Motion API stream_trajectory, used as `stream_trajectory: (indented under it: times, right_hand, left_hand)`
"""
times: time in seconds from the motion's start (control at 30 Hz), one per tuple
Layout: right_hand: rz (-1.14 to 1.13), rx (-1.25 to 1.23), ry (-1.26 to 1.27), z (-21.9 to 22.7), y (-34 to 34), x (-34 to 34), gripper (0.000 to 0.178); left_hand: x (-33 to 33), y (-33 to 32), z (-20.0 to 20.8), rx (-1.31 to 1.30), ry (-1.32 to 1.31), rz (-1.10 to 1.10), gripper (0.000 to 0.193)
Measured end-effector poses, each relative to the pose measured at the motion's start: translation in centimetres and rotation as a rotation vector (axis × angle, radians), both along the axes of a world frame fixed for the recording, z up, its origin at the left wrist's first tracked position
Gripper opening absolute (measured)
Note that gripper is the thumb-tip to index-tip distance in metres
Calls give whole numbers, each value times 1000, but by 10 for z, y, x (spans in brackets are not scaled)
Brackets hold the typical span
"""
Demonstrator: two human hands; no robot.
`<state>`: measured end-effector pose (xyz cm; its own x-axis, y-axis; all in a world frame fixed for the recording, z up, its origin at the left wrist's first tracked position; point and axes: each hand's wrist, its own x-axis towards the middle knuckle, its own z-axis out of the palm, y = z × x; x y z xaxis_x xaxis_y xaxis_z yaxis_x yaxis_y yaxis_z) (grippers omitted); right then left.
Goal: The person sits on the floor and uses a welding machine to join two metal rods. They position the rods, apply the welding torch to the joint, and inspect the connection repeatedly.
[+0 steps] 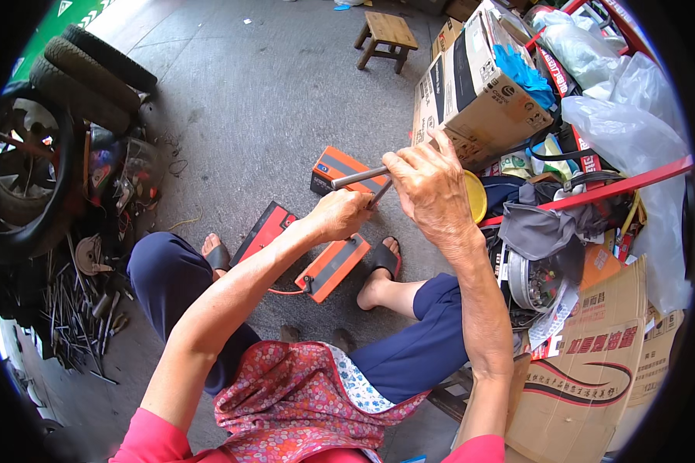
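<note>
My right hand (432, 181) is closed round one end of a grey metal rod (355, 177), whose free end points left. My left hand (341, 216) is closed around the lower end of a thinner dark shaft (380, 194) that slants up toward the right hand. Whether the rod and shaft are one tool I cannot tell. Below them on the ground lie an orange-and-grey battery (350, 167), a red-and-grey battery (264, 238) and another orange one (333, 267), with a red wire (287, 292) at its black terminal. My left forearm hides part of the red battery.
Tyres (93, 81) and a wheel (23, 162) stand at left, above a heap of metal rods (85, 324). A wooden stool (388, 35) is at the back. Cardboard boxes (479, 100), plastic bags (625, 127) and a red bar (618, 185) crowd the right. Sandalled feet (382, 266) flank the batteries.
</note>
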<state>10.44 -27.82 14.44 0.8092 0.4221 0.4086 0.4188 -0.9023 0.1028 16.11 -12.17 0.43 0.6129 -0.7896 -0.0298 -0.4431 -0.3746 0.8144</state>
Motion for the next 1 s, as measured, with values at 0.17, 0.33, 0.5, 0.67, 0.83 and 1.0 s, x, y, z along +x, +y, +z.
stream_trajectory:
  times: [0.17,0.33,0.5,0.67,0.83,1.0]
  right_hand:
    - [59,25,-36,1,-1,3,18]
    - [48,115,-104,14,-13,-14,15]
    - [-43,38,-69,28,-20,-3,24]
    - [-98,-37,-76,9,-34,23,17]
    - [-121,-67,-64,9,-38,27,17]
    - [-136,-62,-39,7,-41,27,17]
  left_hand:
    - [12,-1,5,114,-38,-96,16]
    - [8,3,39,93,0,-205,11]
    - [33,-21,34,-104,-3,-92,13]
    - [49,-46,26,-6,18,-37,15]
    - [50,-59,15,-25,58,-26,17]
    - [52,-62,8,-34,26,-23,19]
